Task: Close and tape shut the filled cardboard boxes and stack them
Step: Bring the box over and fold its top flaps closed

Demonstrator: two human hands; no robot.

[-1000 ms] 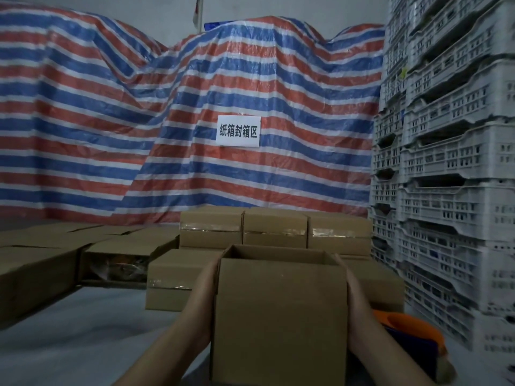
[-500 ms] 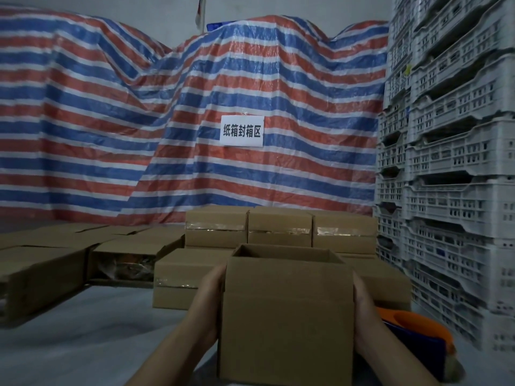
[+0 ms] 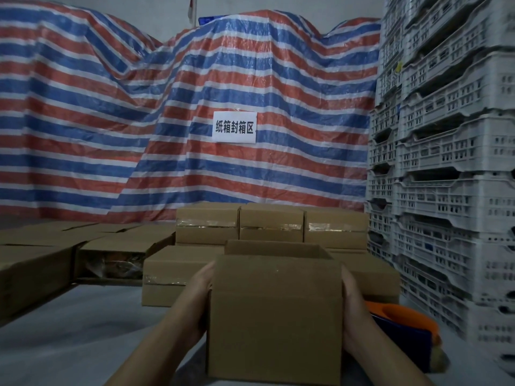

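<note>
I hold a brown cardboard box in front of me, its top flaps up and its inside hidden. My left hand presses flat on its left side and my right hand presses flat on its right side. Behind it stand taped boxes: a top row of three and a lower one at the front left. An orange and blue tape dispenser lies just right of my right hand.
At the left an open box shows wrapped goods, beside several more boxes. White plastic crates are stacked high along the right. A striped tarp with a paper sign covers the back. Grey floor lies front left.
Both hands keep the same hold on the box. The view swayed a little right and back; the box stays at about the same place.
</note>
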